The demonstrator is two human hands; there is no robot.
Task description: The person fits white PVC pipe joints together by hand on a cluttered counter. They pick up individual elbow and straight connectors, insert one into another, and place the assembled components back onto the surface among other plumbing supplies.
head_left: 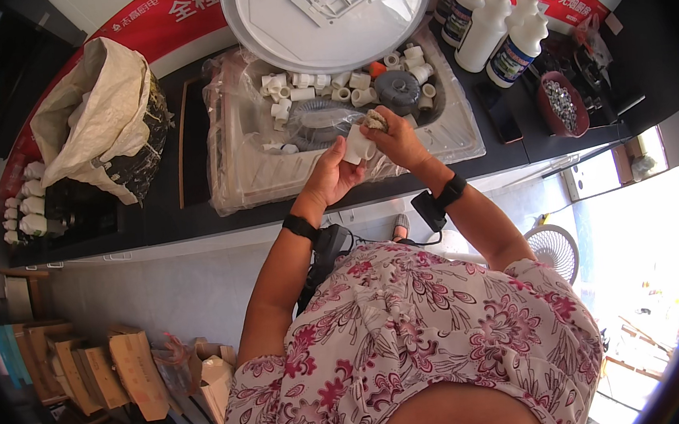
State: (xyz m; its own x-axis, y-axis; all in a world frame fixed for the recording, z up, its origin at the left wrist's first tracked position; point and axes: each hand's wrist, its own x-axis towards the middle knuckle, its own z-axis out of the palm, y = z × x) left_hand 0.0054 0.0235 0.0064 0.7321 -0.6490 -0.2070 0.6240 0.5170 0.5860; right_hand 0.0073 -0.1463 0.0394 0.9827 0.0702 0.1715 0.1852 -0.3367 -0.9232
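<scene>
Over the front of a plastic-wrapped sink [451, 144], my left hand [330, 179] grips a white pipe fitting [359, 147] between thumb and fingers. My right hand [403, 142] is closed on a crumpled beige cloth [374, 119], which touches the upper end of that fitting. Behind my hands, several loose white pipe fittings [303, 95] are heaped in the basin. Among them lie a dark grey round part [397, 90] and a grey ribbed coil [312, 127] under clear plastic. A small orange piece [377, 69] shows at the back of the heap.
A large white round lid [258, 25] leans behind the sink. White bottles [485, 34] and a reddish bowl of small shiny pieces [563, 104] stand right on the dark counter [193, 194]. Left is an open woven sack [97, 112]; cardboard boxes [140, 373] stand on the floor.
</scene>
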